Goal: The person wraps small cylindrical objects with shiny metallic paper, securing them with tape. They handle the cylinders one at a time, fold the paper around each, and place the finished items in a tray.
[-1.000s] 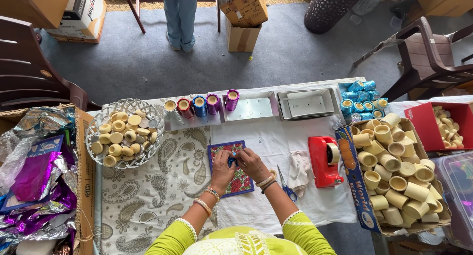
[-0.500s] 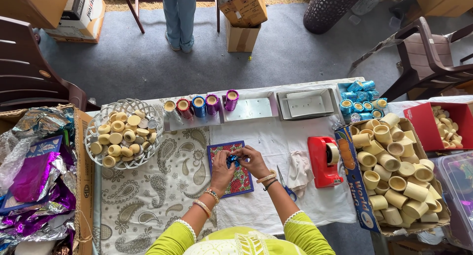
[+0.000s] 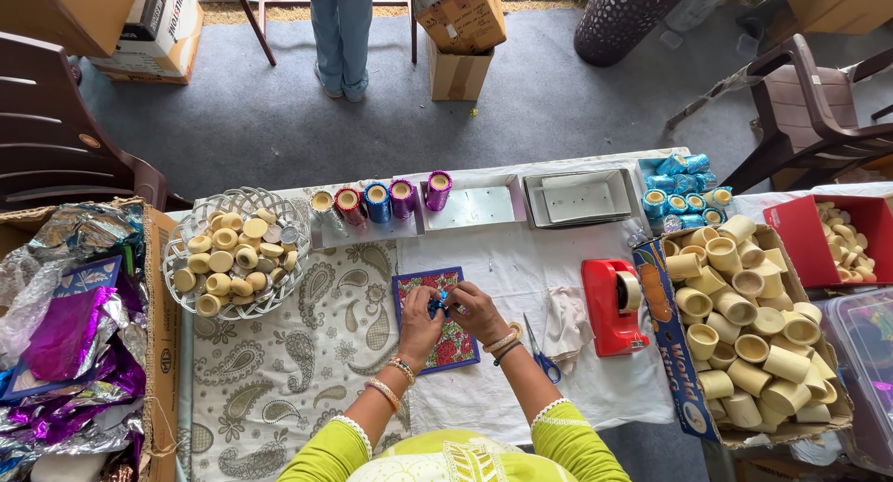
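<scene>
- Two bare hands meet over a small square mat with a blue border and a red floral pattern [image 3: 437,322], which lies on a white cloth-covered table [image 3: 521,259]; between the fingertips sits a small cup wrapped in shiny blue foil [image 3: 437,304], held just above the mat.
- The left hand [image 3: 419,324] pinches the foil-wrapped cup from the left; the right hand [image 3: 476,313] closes on it from the right; both grips are clenched on it.
- The cup looks light and stiff, its foil thin, slippery and easy to crease; a light pinch at the sides seems the safest hold.
- Both forearms in lime-green sleeves rise from the bottom edge; wrists with bangles are bent inward.
- Nearby: a white wire basket of pale round caps [image 3: 233,249] to the left; a red tape dispenser [image 3: 614,305] and blue-handled scissors [image 3: 541,356] to the right; a cardboard box of bare cream cups [image 3: 753,333] beyond.
</scene>
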